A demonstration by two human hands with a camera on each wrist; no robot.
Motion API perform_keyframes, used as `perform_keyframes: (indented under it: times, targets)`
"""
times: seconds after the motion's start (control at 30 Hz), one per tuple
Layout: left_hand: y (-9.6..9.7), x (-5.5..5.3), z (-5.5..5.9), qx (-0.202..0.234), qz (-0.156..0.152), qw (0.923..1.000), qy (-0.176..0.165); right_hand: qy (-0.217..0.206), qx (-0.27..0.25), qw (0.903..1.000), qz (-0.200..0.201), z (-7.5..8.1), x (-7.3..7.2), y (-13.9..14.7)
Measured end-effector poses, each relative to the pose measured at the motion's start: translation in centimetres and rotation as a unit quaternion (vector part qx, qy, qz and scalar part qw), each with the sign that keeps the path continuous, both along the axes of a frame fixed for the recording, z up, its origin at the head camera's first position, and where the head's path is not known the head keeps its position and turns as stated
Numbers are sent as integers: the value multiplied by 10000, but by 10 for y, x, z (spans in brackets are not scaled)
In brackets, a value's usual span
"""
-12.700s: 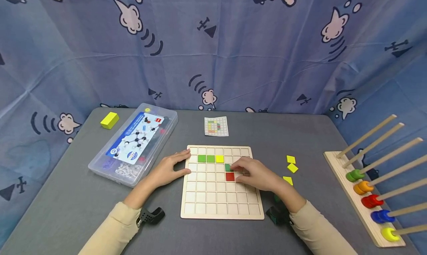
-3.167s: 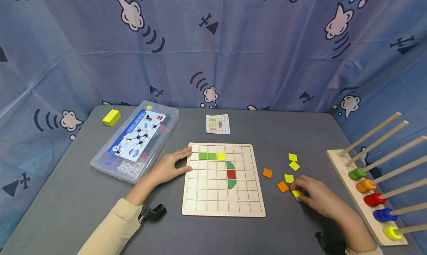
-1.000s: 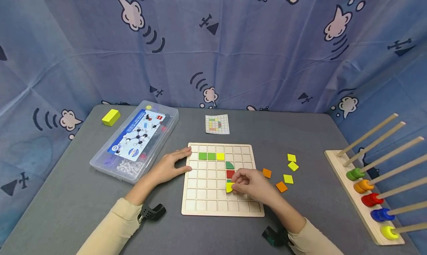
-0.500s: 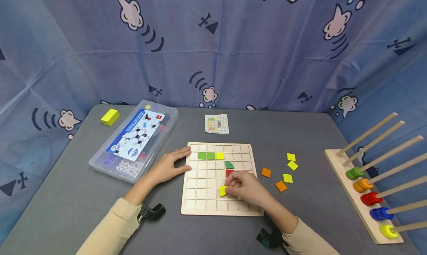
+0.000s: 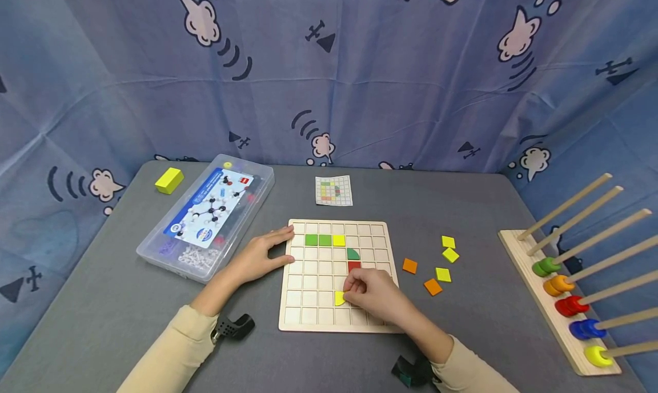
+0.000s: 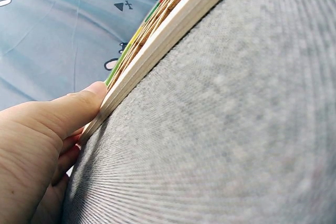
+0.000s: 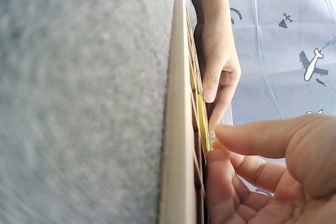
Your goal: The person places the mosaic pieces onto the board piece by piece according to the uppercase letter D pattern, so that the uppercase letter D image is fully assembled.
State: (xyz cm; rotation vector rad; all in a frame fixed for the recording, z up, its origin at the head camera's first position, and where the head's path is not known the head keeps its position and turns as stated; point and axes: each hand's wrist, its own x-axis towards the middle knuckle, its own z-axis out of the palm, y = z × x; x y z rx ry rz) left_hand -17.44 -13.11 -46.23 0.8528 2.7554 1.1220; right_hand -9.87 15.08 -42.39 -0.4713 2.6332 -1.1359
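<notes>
A square wooden grid board [image 5: 305, 319] lies on the grey table. My left hand [image 5: 261, 259] rests against its left edge, thumb and fingers stretched out; the thumb [image 6: 79, 106] touches the rim in the left wrist view. Above the lower middle cells, my right hand [image 5: 375, 293] pinches a yellow tile with a rounded edge [image 5: 339, 298] between thumb and fingers. In the board's upper rows sit two green square tiles [image 5: 318, 240], a yellow square tile [image 5: 338, 240] and a green quarter-round tile [image 5: 353, 254]. Below that, a red square tile [image 5: 353, 265] is partly covered by the right hand.
Loose yellow tiles [image 5: 443, 275] and orange tiles [image 5: 433, 287] lie right of the board. Behind it is a small pattern card [image 5: 333, 191]. A clear plastic case [image 5: 211, 210] and a yellow block [image 5: 169, 180] stand left; a wooden peg rack [image 5: 570, 324] with rings stands right.
A second green quarter-round tile was set below the red one, now covered. My right hand took a yellow tile from the table, brought it over the board, then shifted left and nearer. The left hand stays.
</notes>
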Motion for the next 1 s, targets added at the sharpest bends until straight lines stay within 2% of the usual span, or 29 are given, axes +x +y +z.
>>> perform_keyframes:
  times: [0.3,0.5,0.83,1.0]
  targets:
    - [0,0,0,2,0,10000,14,69,132,9999,19,2,1,0]
    - [-1,0,0,9,-24,10000,26,34,32,9999,107,9,-1,8]
    - [-1,1,1,-10,5,10000,-24,-44,38,9998,213,18,-4,38]
    - [-1,0,1,11,-24,10000,-1,180,-49,9996,193,18,-3,59]
